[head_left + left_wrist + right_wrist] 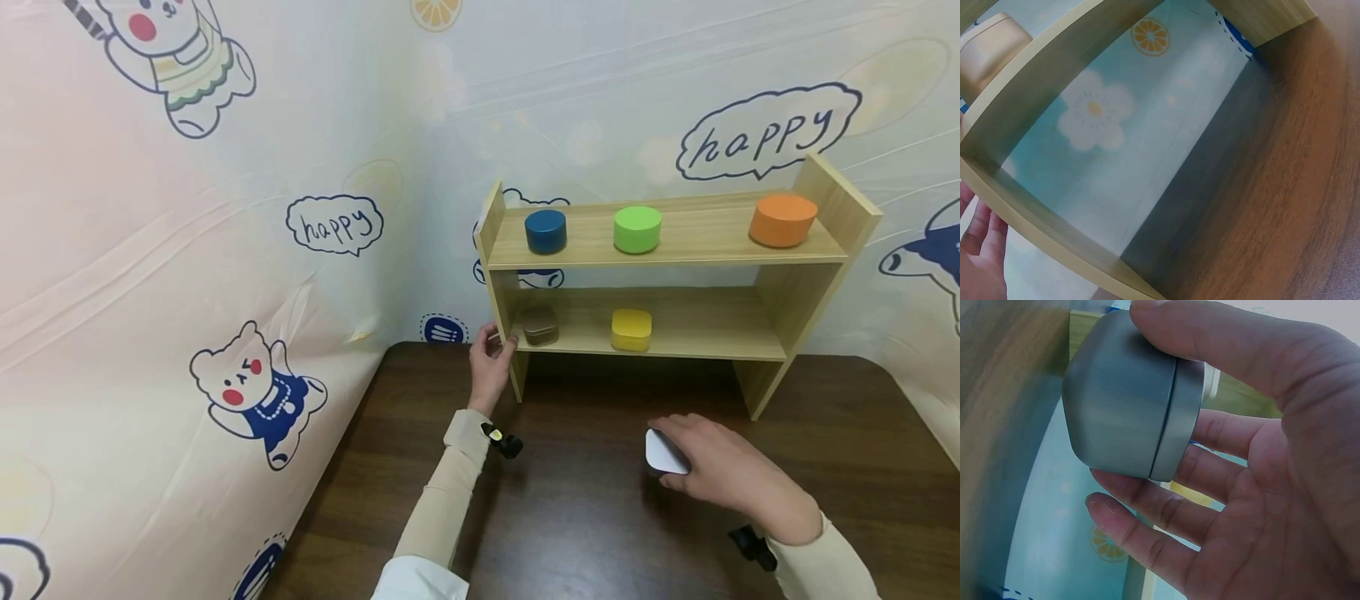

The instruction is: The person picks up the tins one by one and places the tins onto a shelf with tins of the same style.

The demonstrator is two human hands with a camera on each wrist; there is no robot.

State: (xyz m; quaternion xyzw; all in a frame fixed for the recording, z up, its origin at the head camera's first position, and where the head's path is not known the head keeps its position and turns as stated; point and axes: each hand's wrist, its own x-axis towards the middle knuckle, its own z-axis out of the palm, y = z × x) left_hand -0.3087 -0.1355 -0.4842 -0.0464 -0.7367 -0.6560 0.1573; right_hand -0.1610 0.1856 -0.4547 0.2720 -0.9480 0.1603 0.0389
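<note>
My left hand (pixel 489 372) grips the left side panel of a two-tier light wooden shelf (pixel 712 327), the thumb at its front edge. In the left wrist view its fingers (pixel 992 240) lie against the panel's outer face. My right hand (pixel 723 467) holds a small rounded-square tin (pixel 664 452) over the table, in front of the shelf. Seen from the right wrist, this tin (pixel 1119 400) is silvery grey with a lid seam, held between thumb and fingers. A brown tin (pixel 539 325) and a yellow tin (pixel 632 330) stand on the lower tier.
On the upper tier stand a blue round tin (pixel 546 232), a green one (pixel 637 230) and a larger orange one (pixel 783 221). The shelf stands at the back of a dark wooden table (pixel 585 525). A printed cloth (pixel 337 292) hangs behind and at the left.
</note>
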